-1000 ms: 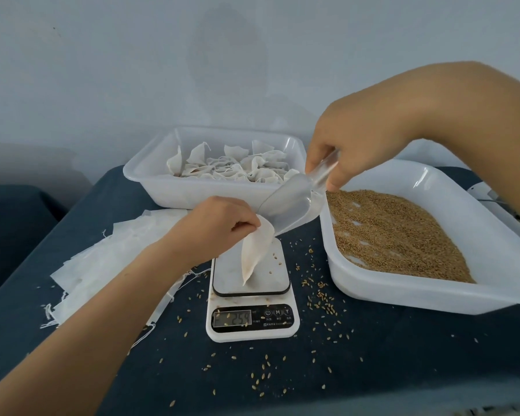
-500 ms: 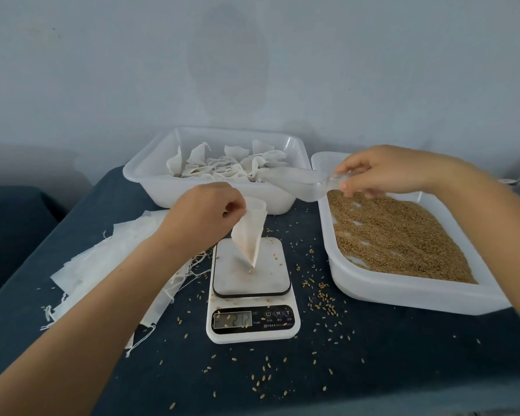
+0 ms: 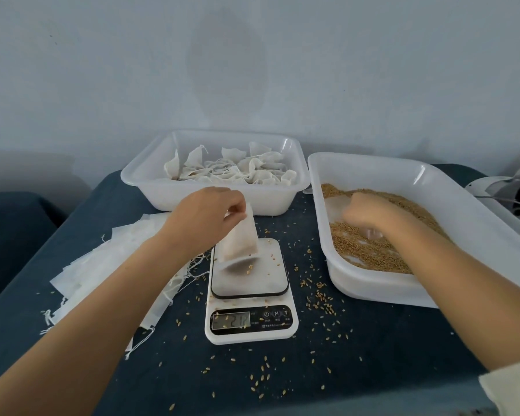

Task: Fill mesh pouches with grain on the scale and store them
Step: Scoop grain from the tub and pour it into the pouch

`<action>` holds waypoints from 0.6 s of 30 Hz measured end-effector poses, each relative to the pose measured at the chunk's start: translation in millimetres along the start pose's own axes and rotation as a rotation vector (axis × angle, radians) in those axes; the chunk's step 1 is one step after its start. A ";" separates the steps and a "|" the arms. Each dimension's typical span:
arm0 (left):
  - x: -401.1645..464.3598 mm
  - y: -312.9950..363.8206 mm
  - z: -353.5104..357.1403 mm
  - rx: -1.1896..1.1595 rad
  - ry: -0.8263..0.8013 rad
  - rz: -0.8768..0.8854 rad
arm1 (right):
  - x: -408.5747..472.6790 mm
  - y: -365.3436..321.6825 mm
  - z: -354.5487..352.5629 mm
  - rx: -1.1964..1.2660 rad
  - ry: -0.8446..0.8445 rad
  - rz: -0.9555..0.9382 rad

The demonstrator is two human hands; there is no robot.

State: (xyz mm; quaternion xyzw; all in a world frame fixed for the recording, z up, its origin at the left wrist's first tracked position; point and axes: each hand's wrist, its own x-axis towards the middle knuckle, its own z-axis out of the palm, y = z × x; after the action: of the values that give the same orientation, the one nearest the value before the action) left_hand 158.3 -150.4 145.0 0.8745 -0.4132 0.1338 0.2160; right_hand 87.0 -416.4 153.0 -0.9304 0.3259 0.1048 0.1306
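Observation:
My left hand point(image 3: 204, 214) pinches the top of a white mesh pouch point(image 3: 240, 238), which hangs tilted just above the platform of the white digital scale point(image 3: 261, 277). The display reads a number. My right hand point(image 3: 364, 211) is down in the white grain tray point(image 3: 373, 166), closed around a clear plastic scoop point(image 3: 373, 234) that is blurred and mostly hidden in the brown grain point(image 3: 373, 256). A few grains lie on the scale platform.
A white tray point(image 3: 210, 135) behind the scale holds several filled pouches point(image 3: 231, 169). Flat empty pouches point(image 3: 102, 259) with loose strings lie in a pile at the left. Spilled grains dot the dark blue cloth point(image 3: 373, 340). A white and grey device point(image 3: 511, 199) sits at the far right.
My right hand has swung the scoop away from the pouch and down into the grain tray. My left hand has lifted the pouch slightly and turned it.

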 end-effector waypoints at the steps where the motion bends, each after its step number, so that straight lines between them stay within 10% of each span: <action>1: -0.8 0.0 0.9 -0.005 -0.024 0.002 | -1.2 -2.0 3.2 -0.042 -0.058 -0.001; 7: -5.5 0.2 5.4 -0.097 -0.072 0.028 | 2.1 -4.4 17.1 -0.205 -0.304 0.023; 12: -8.5 -4.1 4.5 -0.111 -0.123 0.033 | -4.5 -7.9 4.5 -0.207 -0.194 -0.038; 16: -4.1 -9.3 -1.1 -0.076 -0.113 0.054 | -20.8 -33.3 -21.9 -0.196 0.232 -0.363; 18: 5.0 -8.7 -5.8 -0.069 -0.080 0.076 | -38.5 -57.2 -22.3 0.062 0.142 -0.654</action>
State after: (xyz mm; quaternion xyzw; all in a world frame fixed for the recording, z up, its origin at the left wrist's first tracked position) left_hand 167.9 -146.0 149.8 0.8549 -0.4586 0.0925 0.2243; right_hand 96.2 -357.9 194.9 -0.9863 0.0213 -0.0179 0.1626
